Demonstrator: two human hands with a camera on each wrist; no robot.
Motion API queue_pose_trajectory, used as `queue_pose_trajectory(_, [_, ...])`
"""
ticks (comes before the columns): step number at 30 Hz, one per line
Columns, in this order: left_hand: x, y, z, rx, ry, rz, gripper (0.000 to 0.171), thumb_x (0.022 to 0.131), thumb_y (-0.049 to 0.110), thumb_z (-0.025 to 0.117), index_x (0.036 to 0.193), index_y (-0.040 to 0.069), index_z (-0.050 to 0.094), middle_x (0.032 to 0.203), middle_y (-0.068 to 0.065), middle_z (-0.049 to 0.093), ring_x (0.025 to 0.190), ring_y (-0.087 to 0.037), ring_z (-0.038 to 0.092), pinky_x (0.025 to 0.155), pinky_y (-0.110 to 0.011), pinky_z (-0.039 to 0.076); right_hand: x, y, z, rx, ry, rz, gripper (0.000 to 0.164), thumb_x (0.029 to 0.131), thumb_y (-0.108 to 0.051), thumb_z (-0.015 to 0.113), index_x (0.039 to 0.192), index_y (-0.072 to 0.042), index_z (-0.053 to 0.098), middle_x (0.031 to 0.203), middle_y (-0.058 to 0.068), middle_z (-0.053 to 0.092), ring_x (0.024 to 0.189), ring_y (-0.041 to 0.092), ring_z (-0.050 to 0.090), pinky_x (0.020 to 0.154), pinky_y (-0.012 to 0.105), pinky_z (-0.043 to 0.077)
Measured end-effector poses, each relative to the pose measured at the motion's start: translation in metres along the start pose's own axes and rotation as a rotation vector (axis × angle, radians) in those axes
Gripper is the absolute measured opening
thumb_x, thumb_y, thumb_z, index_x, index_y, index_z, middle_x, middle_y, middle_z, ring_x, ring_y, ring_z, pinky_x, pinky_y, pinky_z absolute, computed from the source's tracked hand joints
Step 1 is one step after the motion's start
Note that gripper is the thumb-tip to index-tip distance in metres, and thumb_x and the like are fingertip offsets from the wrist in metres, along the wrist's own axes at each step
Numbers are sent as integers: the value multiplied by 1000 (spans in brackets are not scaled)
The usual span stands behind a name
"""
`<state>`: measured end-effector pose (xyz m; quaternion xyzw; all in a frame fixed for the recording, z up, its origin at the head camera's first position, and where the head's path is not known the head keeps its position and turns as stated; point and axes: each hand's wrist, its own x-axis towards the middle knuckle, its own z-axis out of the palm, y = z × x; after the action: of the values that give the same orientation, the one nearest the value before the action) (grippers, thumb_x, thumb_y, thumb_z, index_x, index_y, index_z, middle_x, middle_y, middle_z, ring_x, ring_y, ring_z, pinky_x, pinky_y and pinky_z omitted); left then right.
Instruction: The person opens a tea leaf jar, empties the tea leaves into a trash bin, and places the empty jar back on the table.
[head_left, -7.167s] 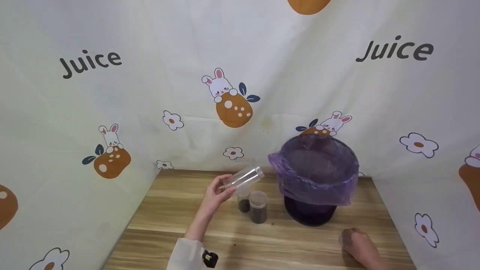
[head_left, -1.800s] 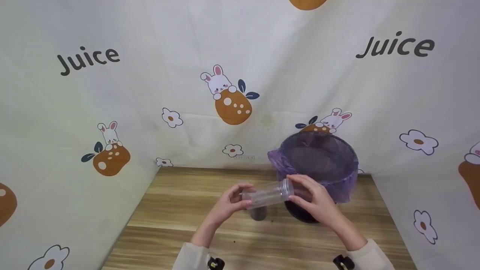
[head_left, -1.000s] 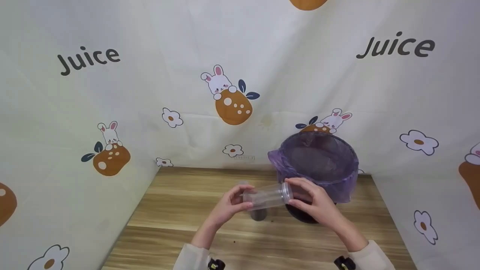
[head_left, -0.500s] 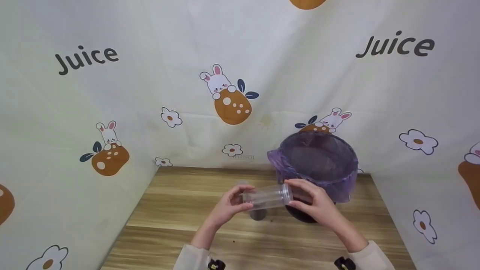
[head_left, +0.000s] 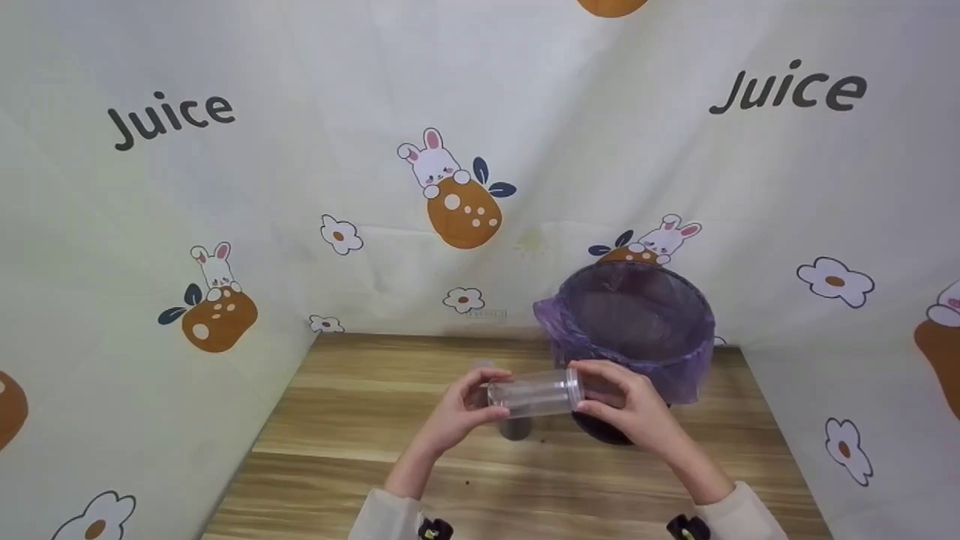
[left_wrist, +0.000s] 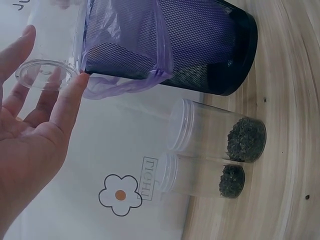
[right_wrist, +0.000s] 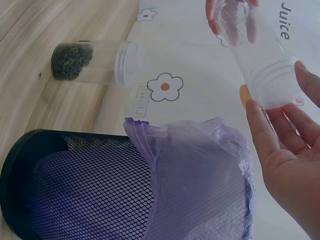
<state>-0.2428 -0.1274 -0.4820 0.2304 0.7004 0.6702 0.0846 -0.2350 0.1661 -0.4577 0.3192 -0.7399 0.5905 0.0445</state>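
Observation:
A clear plastic jar (head_left: 534, 394) lies nearly sideways in the air between both hands, with nothing visible inside. My left hand (head_left: 455, 412) grips its base end between thumb and fingers. At the other end, my right hand (head_left: 634, 401) holds the clear lid (right_wrist: 275, 87) on the jar's mouth, thumb and fingers around its rim. Below the held jar, two upright lidded jars stand side by side: a larger jar (left_wrist: 217, 130) and a smaller jar (left_wrist: 202, 176), each with dark dried leaves at the bottom. The head view mostly hides both.
Close behind the right hand stands a black mesh bin (right_wrist: 95, 185) lined with a purple bag (head_left: 555, 330). A printed cloth (head_left: 375, 150) walls the wooden table (head_left: 360, 435) at the back and sides. Small dark specks lie on the wood (head_left: 487, 495).
Earlier, the left hand held the jar uncapped and tilted, while the right hand was low at the table's right. The right hand has since come to the jar's mouth with the lid; lately both barely move.

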Motion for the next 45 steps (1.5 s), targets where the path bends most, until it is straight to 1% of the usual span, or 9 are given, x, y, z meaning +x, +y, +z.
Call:
queue_pose_trajectory(11, [-2,-1,0,-12,-12,3,57,85,7,75,136,-2,51,143,-24,50,127,-36,56,103,-39,52,-2,2,2,-23,24,16,48,85,-6,75,129,8,60,127,29,62,114,-2,61,90,26,57])
queue_pose_trajectory(14, [-1,-1,-1,-8,-13,-4,57,85,7,74,136,-1,51,143,-24,50,126,-35,57,102,-39,53,-3,1,3,-43,33,37,47,87,-7,74,128,10,59,124,28,64,112,0,63,90,25,58])
queue_pose_trajectory(19, [-1,-2,1,7,-9,-11,56,84,7,75,135,1,53,142,-22,51,125,-34,57,103,-38,52,-5,-2,3,-101,48,107,42,91,-13,71,128,4,63,121,23,68,106,2,66,86,19,57])
queue_pose_trajectory(23, [-1,-2,2,14,0,-2,55,84,7,76,134,0,54,141,-23,52,124,-33,58,102,-36,53,-6,-4,2,-96,36,142,43,93,-14,70,130,4,61,123,24,67,106,2,65,85,17,56])
queue_pose_trajectory(27, [0,-2,3,-1,-1,7,55,85,6,75,135,-3,53,140,-25,51,123,-30,59,99,-36,55,-6,-5,0,-59,11,125,50,93,-11,69,136,8,53,125,28,64,108,5,66,87,17,56])
queue_pose_trajectory(31, [0,-1,3,-7,-1,11,57,84,6,75,135,-3,52,141,-25,51,124,-31,59,100,-34,54,-8,-6,-2,-40,-9,112,57,90,-11,72,141,2,50,133,28,59,114,4,63,91,24,57])
queue_pose_trajectory(35, [0,-1,4,-11,-1,18,57,84,7,75,135,-2,53,141,-24,51,125,-33,58,103,-35,52,-10,-7,-2,-34,-19,89,56,89,-11,73,140,0,52,135,27,57,118,3,61,92,31,58])
queue_pose_trajectory(40, [0,-2,5,-5,-6,25,55,85,7,75,134,-1,53,140,-23,52,125,-34,58,102,-35,53,-10,-5,-1,-30,-7,71,51,89,-8,72,136,4,55,128,28,61,113,5,64,88,21,58])
queue_pose_trajectory(45, [0,-3,6,2,-6,31,55,84,6,75,134,-2,54,140,-23,52,125,-33,59,102,-34,53,-10,-6,0,-45,4,107,48,91,-10,70,133,8,55,120,29,64,101,5,67,82,17,58])
